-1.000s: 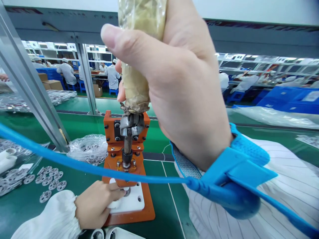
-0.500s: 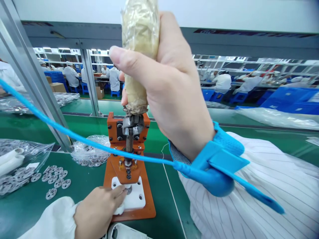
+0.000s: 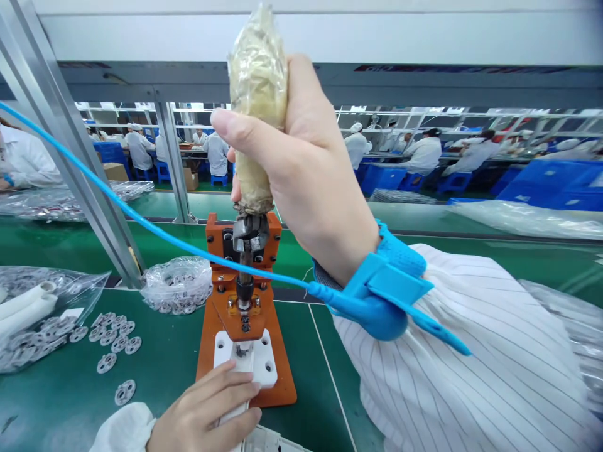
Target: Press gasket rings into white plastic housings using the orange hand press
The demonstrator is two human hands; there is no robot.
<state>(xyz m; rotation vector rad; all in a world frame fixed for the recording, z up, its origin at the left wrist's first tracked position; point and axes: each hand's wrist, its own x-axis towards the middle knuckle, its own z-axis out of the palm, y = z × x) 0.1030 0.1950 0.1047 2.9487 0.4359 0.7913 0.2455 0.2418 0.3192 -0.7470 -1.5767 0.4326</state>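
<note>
Beneath the head of the orange press (image 3: 282, 394), a long white piece (image 3: 247, 364) is seated on the white block (image 3: 266, 378), with a small dark-grey insert (image 3: 242, 352) visible at its far end, close under the press head. The piece is judged to be rigid plastic, light, fairly smooth and so a little slippery; its edges could be scuffed if squeezed hard. It is best taken by the sides of its near end, clear of the press head.

Over that near end the left hand (image 3: 207, 405) is laid, its fingers outstretched and slightly spread; whether the piece is also pinched from below cannot be told. Above, the wrapped handle (image 3: 260, 81) is gripped by the right hand (image 3: 311, 169), with fingers curled around it and the thumb set along its near side. Beneath its crinkled film the handle seems firm, and its thick middle offers the surest hold.

Close to the left hand, a white housing (image 3: 269, 441) is partly seen at the lower edge. Farther left, loose grey discs (image 3: 107, 362) are scattered on the green tabletop (image 3: 320, 376); they are judged thin, stiff and light, best picked up by the rim.
</note>
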